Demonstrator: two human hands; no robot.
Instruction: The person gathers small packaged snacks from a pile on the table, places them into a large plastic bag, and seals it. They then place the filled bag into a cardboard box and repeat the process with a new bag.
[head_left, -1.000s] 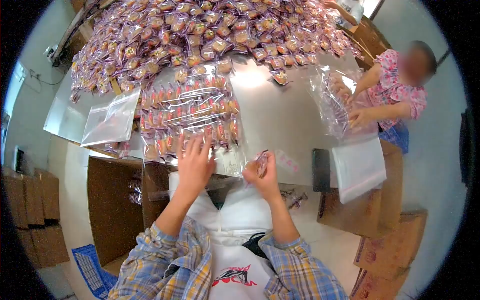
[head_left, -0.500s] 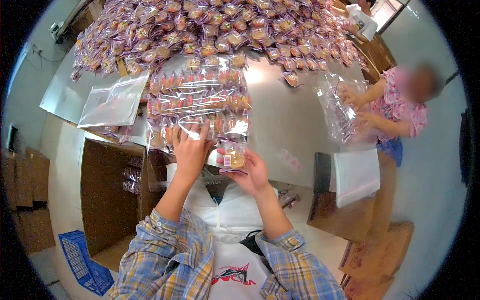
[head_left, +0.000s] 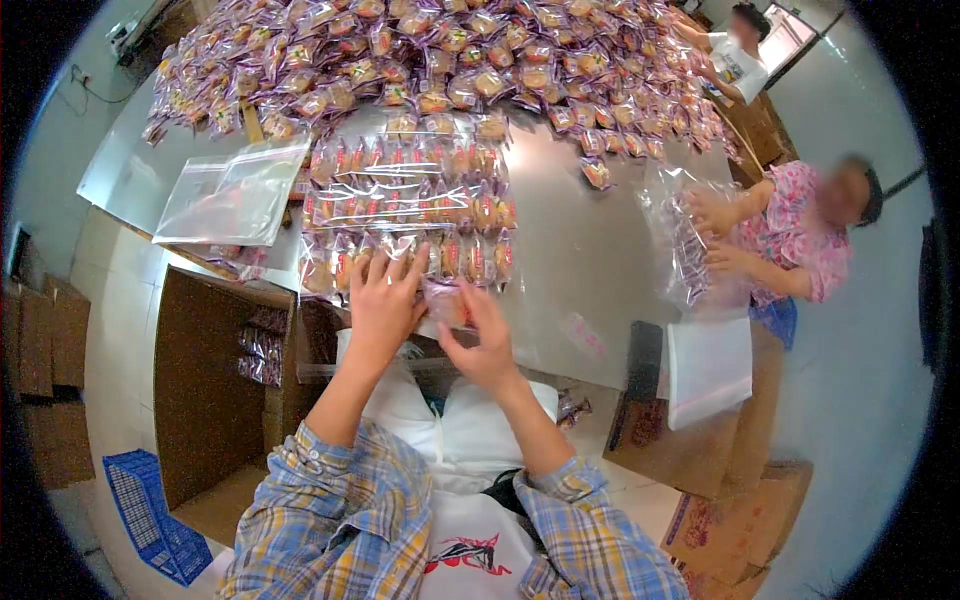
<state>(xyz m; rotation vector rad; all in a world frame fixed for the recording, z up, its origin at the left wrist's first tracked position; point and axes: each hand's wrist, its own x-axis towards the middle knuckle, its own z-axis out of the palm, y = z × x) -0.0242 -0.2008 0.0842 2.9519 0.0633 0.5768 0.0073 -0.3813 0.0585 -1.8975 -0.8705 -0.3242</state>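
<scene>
In front of me on the metal table lies a large clear plastic bag point(head_left: 408, 210) filled with rows of individually wrapped cakes standing on edge. My left hand point(head_left: 383, 303) rests on the near row with its fingers spread, pressing the film. Between the thumb and fingers of my right hand point(head_left: 485, 340) is a single wrapped cake point(head_left: 446, 304), blurred by motion, close to the bag's near edge. Its wrapper looks clear and purple. The bag's loose mouth hangs over the table edge towards my lap.
A big heap of wrapped cakes point(head_left: 440, 60) covers the far table. Flat clear bags point(head_left: 235, 195) lie at left, above an open carton point(head_left: 205, 400). A blue crate point(head_left: 155, 515) stands on the floor. At right, a co-worker point(head_left: 800, 235) handles another filled bag point(head_left: 675, 240).
My right hand has turned over and moved slightly left and up with the wrapped cake, bringing it against the bag's near edge. My left hand stays on the bag.
</scene>
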